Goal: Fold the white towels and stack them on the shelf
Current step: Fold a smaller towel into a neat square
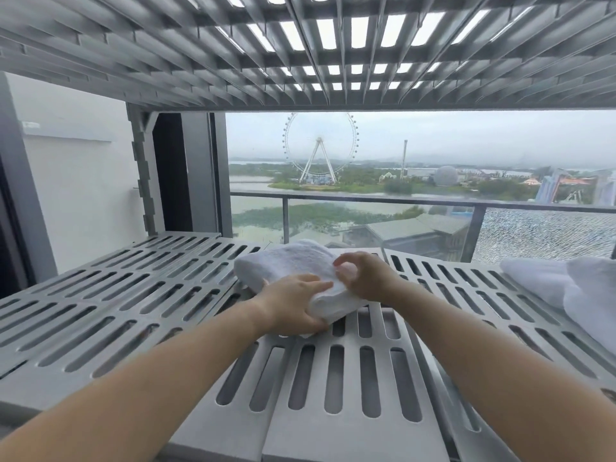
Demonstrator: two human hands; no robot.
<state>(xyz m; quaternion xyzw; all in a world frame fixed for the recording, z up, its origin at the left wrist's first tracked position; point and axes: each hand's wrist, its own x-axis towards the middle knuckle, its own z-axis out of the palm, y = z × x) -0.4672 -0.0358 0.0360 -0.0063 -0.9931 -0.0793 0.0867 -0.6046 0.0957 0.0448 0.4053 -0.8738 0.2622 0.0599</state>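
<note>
A folded white towel (293, 265) lies on the grey slotted shelf (110, 305), near its middle. My left hand (293, 305) grips the towel's near end, thumb under and fingers over the fold. My right hand (363, 275) rests on top of the towel's right side with its fingers curled onto the cloth. Another white towel (566, 288) lies on the same shelf at the far right, partly cut off by the frame edge.
A second slotted shelf (300, 45) hangs close overhead. Behind the shelving is a window with a balcony railing (400, 200). A grey upright post (143, 175) stands at the back left. The shelf's left half is bare.
</note>
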